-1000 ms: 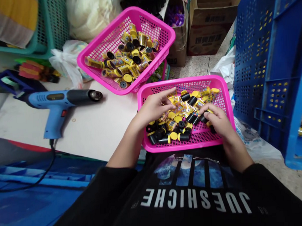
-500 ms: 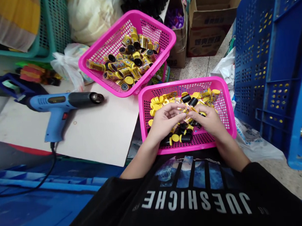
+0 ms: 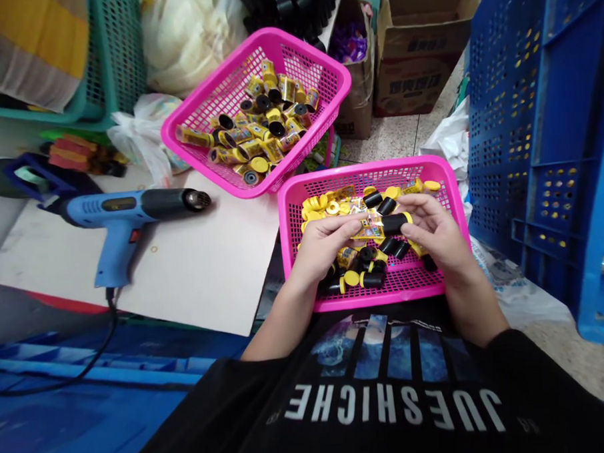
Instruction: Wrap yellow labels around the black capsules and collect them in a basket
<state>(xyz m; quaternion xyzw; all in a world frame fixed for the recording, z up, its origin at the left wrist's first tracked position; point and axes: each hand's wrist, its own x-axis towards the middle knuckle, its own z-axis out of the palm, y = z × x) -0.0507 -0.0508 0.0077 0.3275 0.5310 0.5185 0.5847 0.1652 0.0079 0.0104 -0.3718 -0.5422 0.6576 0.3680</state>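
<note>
Pink basket (image 3: 375, 301) beside pale tabletop (image 3: 203, 257); speckled floor (image 3: 373, 134).

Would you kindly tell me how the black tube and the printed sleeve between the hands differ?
The black tube has a yellow cap and looks plain; the printed sleeve is yellow-patterned and shiny. The right hand holds the black tube, the left hand the printed sleeve. Both are over the near pink basket.

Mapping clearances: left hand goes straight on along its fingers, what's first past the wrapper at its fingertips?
Most likely the black cylinder in the right hand; depth is unclear from this view.
</note>
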